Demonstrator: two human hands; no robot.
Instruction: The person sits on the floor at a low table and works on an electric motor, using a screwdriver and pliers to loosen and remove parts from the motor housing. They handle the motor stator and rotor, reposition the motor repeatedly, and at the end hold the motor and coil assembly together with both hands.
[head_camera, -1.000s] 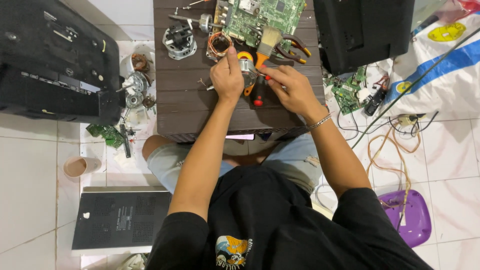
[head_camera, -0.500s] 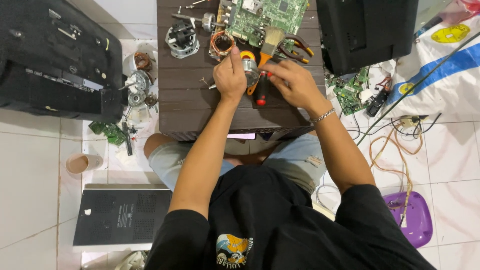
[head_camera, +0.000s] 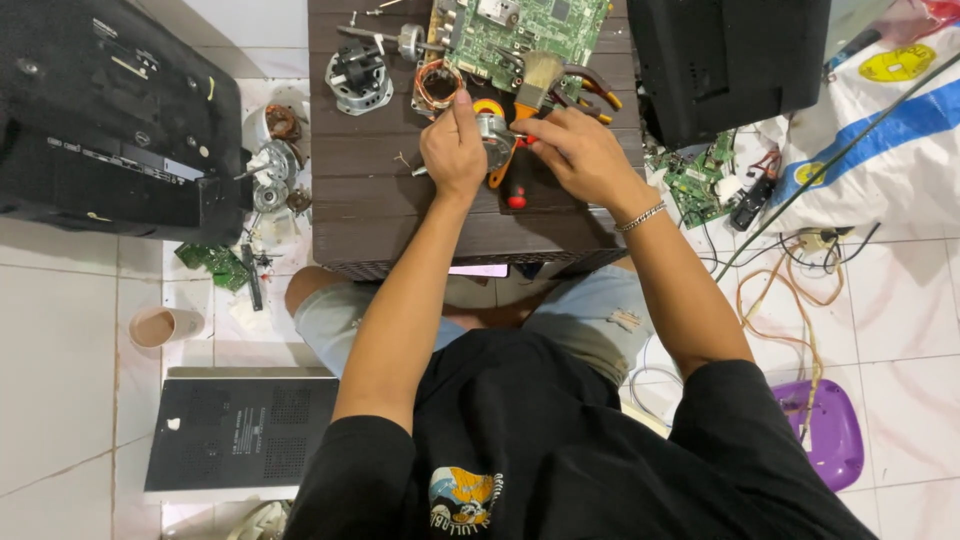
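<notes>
Grip, left: your left hand (head_camera: 455, 150) is closed around the small grey metal motor part (head_camera: 492, 130), holding it down on the bench (head_camera: 400, 215).
Grip, right: your right hand (head_camera: 580, 155) has its fingers pinched together just beside that part. I cannot tell for sure what they pinch.
Head view, the part: it sits near the far middle of the bench, between your two hands, touching the left one.
Head view, the tool: a screwdriver with an orange and red handle (head_camera: 508, 180) lies under your hands, its red end pointing at you.
Head view, close by: a copper wire coil (head_camera: 437, 82), a green circuit board (head_camera: 515, 35), a brush (head_camera: 535, 78), and pliers (head_camera: 592, 88).
Head view, the floor: more motor bits (head_camera: 275, 165) lie left of the bench.
Done so far: the motor looks already taken apart, since its coil and a round grey housing (head_camera: 358, 78) lie on their own.
Left to do: I think the small part is only half worked on; your hands are both busy with it.
</notes>
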